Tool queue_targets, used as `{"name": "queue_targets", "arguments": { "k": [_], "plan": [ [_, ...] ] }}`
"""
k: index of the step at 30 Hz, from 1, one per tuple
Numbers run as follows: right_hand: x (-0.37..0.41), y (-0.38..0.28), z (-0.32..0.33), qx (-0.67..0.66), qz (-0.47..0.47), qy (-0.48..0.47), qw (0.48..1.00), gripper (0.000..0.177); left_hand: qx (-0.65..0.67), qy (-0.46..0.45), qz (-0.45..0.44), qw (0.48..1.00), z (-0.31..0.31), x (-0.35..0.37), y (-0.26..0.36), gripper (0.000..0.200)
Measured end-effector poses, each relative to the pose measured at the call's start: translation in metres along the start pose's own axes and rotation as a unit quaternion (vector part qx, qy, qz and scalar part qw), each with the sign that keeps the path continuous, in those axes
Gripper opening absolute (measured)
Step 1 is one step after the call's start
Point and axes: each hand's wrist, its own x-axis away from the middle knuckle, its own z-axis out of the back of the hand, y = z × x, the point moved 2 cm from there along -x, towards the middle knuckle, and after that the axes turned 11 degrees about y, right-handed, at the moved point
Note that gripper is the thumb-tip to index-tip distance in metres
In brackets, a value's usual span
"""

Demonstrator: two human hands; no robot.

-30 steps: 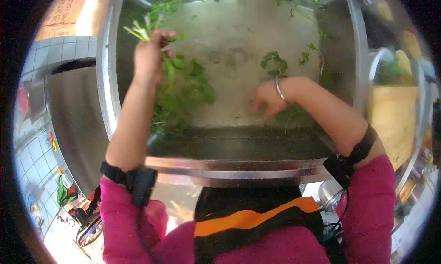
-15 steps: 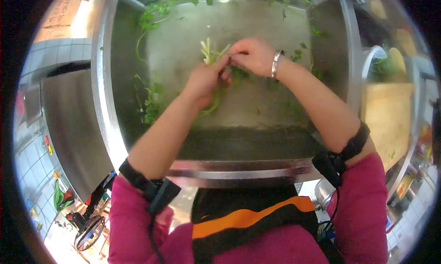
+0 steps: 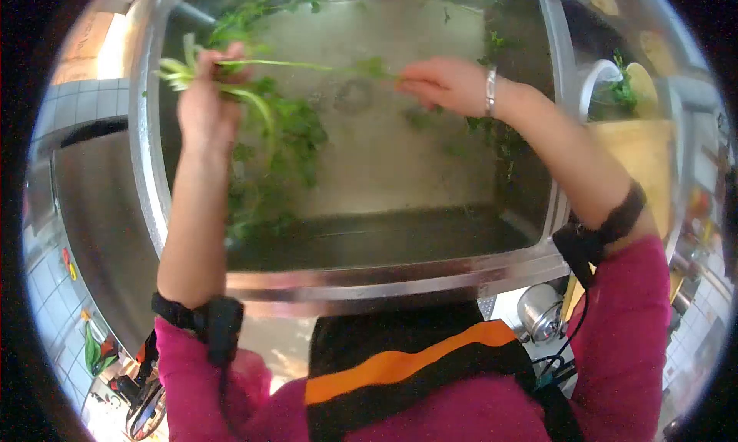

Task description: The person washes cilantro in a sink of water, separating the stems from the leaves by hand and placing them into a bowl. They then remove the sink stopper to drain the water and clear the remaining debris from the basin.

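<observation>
L hand (image 3: pixel 207 100): grips leafy bunch (image 3: pixel 296 131) by stems
R hand (image 3: pixel 443 86): pinches end of sprig (image 3: pixel 288 63)
Sink (image 3: pixel 384 290): w/ water (image 3: pixel 400 165), loose greens (image 3: pixel 244 18)

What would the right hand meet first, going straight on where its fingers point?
Likely the thin, leafy green stem stretching from the left hand towards the right hand; depth is unclear, and stem and fingertips may be touching.

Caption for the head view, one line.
Left hand grips leafy green stems over a water-filled sink; right hand at one stem's far end.
</observation>
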Motion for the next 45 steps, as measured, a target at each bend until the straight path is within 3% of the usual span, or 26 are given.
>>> {"name": "queue_targets", "arguments": {
  "k": [1, 3, 6, 8, 10, 11, 13, 15, 16, 17, 18, 19, 22, 24, 26, 27, 30, 32, 34, 37, 38, 39, 40, 42, 44, 45],
  "plan": [
    [0.005, 0.004, 0.001, 0.001, 0.0, 0.001, 1.0, 0.023, -0.007, 0.027, -0.042, 0.999, -0.004, 0.005, 0.018, 0.01],
    [0.017, 0.017, -0.006, 0.2, 0.067, -0.073, 0.975, 0.024, -0.039, 0.055, -0.111, 0.992, 0.011, -0.004, 0.048, 0.014],
    [0.063, 0.033, -0.047, 0.222, 0.248, -0.128, 0.934, 0.027, -0.044, 0.01, -0.246, 0.968, 0.017, 0.002, 0.074, 0.018],
    [0.077, 0.032, -0.063, 0.242, 0.302, -0.133, 0.912, 0.031, -0.15, 0.028, -0.206, 0.967, 0.001, 0.029, 0.064, 0.02],
    [0.071, 0.03, -0.077, 0.404, 0.177, -0.429, 0.788, 0.028, -0.258, -0.014, -0.158, 0.953, -0.004, 0.038, 0.043, 0.027],
    [0.063, 0.028, -0.071, 0.407, 0.178, -0.426, 0.788, 0.028, -0.292, -0.041, -0.122, 0.948, -0.002, 0.04, 0.031, 0.023],
    [0.038, 0.03, -0.049, 0.32, -0.01, -0.345, 0.882, 0.02, -0.307, -0.104, 0.048, 0.945, -0.007, 0.054, 0.014, 0.02],
    [0.017, 0.05, -0.027, 0.251, -0.025, 0.009, 0.968, 0.013, -0.467, -0.199, 0.084, 0.858, -0.005, 0.064, -0.002, 0.026],
    [0.014, 0.045, -0.024, 0.252, -0.023, 0.01, 0.967, 0.013, -0.47, -0.229, 0.107, 0.845, -0.007, 0.076, -0.012, 0.027],
    [0.009, 0.039, -0.02, 0.062, -0.068, 0.047, 0.995, 0.015, -0.406, -0.272, 0.114, 0.865, -0.007, 0.084, -0.027, 0.03],
    [0.005, 0.033, -0.018, -0.131, -0.108, 0.08, 0.982, 0.017, -0.372, -0.283, 0.192, 0.863, -0.008, 0.088, -0.037, 0.032],
    [0.002, 0.028, -0.027, -0.174, -0.117, 0.092, 0.973, 0.021, -0.335, -0.291, 0.27, 0.855, -0.009, 0.093, -0.044, 0.034],
    [0.002, 0.006, -0.039, -0.311, -0.167, 0.148, 0.924, 0.024, -0.281, -0.269, 0.313, 0.866, -0.018, 0.098, -0.062, 0.038],
    [0.002, -0.008, -0.051, -0.31, -0.182, 0.167, 0.918, 0.02, -0.263, -0.27, 0.311, 0.872, -0.024, 0.098, -0.064, 0.036],
    [0.005, -0.025, -0.06, -0.21, -0.02, 0.249, 0.945, 0.021, -0.135, -0.19, 0.337, 0.912, -0.027, 0.091, -0.07, 0.031],
    [0.008, -0.029, -0.065, -0.207, -0.024, 0.255, 0.944, 0.021, -0.136, -0.197, 0.339, 0.91, -0.028, 0.09, -0.072, 0.031],
    [0.011, -0.041, -0.074, -0.033, -0.037, 0.254, 0.966, 0.024, -0.072, -0.148, 0.277, 0.947, -0.027, 0.082, -0.065, 0.027],
    [0.013, -0.039, -0.084, 0.025, -0.061, 0.134, 0.989, 0.027, -0.137, -0.073, 0.21, 0.965, -0.023, 0.079, -0.053, 0.022],
    [0.017, -0.031, -0.09, 0.044, -0.077, 0.118, 0.989, 0.026, -0.153, -0.019, 0.152, 0.976, -0.008, 0.058, -0.048, 0.019],
    [0.026, -0.013, -0.105, 0.113, -0.089, -0.027, 0.989, 0.024, -0.283, 0.035, -0.016, 0.958, 0.009, 0.028, -0.026, 0.018],
    [0.03, -0.001, -0.114, 0.207, -0.105, -0.133, 0.964, 0.023, -0.33, 0.036, -0.1, 0.938, 0.017, 0.017, -0.022, 0.019],
    [0.034, 0.007, -0.117, 0.297, -0.119, -0.235, 0.918, 0.025, -0.452, 0.016, -0.228, 0.862, 0.022, 0.011, -0.018, 0.022],
    [0.035, 0.006, -0.112, 0.298, -0.12, -0.234, 0.918, 0.025, -0.451, 0.015, -0.229, 0.863, 0.033, 0.003, -0.033, 0.022],
    [0.04, -0.005, -0.097, 0.341, -0.136, -0.351, 0.862, 0.028, -0.624, -0.134, -0.361, 0.68, 0.05, -0.004, -0.067, 0.025],
    [0.038, -0.015, -0.069, 0.305, -0.131, -0.29, 0.898, 0.028, -0.581, -0.126, 0.08, 0.8, 0.009, 0.056, -0.062, 0.02],
    [0.033, -0.021, -0.055, 0.264, -0.127, -0.23, 0.928, 0.028, -0.484, -0.122, 0.166, 0.85, 0.002, 0.066, -0.071, 0.019]
  ]
}}
